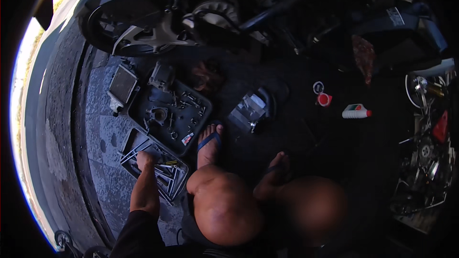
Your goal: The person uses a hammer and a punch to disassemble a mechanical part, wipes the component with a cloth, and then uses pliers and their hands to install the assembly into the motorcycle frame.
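Note:
My left hand (145, 161) reaches down into a grey tool tray (182, 181) holding several wrenches and long metal tools (167, 177). Its fingers point down among the tools, and I cannot make out what they touch or hold. Just beyond lies a black tray (191, 145) with several bolts, small fittings and a round metal part (158, 113). A metal housing (161, 74) sits at that tray's far edge, and a radiator (123, 83) lies to its left. My right hand is not in view.
A motorbike (210, 16) stands across the top. A clear bag of parts (246, 110), a black hose (268, 102), red lid (324, 99) and white bottle (354, 111) lie mid-floor. My feet and knees are near below. Crowded parts (425, 153) fill the right edge; pavement runs along the left.

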Demonstrator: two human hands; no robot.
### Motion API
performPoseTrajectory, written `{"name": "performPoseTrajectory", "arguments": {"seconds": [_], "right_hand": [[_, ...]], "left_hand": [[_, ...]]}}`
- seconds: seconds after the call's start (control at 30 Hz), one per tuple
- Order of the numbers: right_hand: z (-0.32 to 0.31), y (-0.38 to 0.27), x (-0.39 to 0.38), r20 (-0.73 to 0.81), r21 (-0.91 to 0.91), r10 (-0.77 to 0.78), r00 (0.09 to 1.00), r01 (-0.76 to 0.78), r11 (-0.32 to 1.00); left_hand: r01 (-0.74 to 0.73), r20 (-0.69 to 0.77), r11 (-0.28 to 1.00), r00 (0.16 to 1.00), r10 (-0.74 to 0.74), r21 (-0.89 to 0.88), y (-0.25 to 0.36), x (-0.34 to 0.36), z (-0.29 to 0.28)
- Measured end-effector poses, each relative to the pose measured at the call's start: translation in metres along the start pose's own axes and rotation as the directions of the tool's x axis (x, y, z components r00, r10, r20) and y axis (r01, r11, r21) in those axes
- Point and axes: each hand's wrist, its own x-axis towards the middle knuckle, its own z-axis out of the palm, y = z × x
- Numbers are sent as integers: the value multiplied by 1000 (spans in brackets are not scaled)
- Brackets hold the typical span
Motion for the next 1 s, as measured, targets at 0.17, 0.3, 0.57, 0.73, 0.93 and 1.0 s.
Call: {"name": "performPoseTrajectory", "arguments": {"seconds": [0.17, 0.3, 0.57, 0.73, 0.93, 1.0], "right_hand": [[-37, 80, -11, -296, 5, 151, 943, -157, 988], [-27, 162, -55, -458, 55, 320, 830, -332, 942], [-19, 193, -42, -668, 124, 354, 655, -371, 920], [-170, 32, 80, -843, -62, -141, 519, 166, 984], [-240, -60, 164, -743, -79, -248, 621, 286, 955], [-228, -78, 175, -635, -34, -224, 739, 263, 964]], "left_hand": [[-326, 127, 900, 945, 302, 289, 21, -18, -10], [-424, 97, 847, 904, 415, 320, 39, -29, -12], [-380, 26, 892, 922, 385, 244, 31, -56, -41], [-319, -10, 938, 946, 323, 138, 5, -68, -54], [-352, -105, 936, 931, 350, -4, -38, -93, -60], [-384, -248, 923, 896, 369, -13, -45, -110, -50]]}}
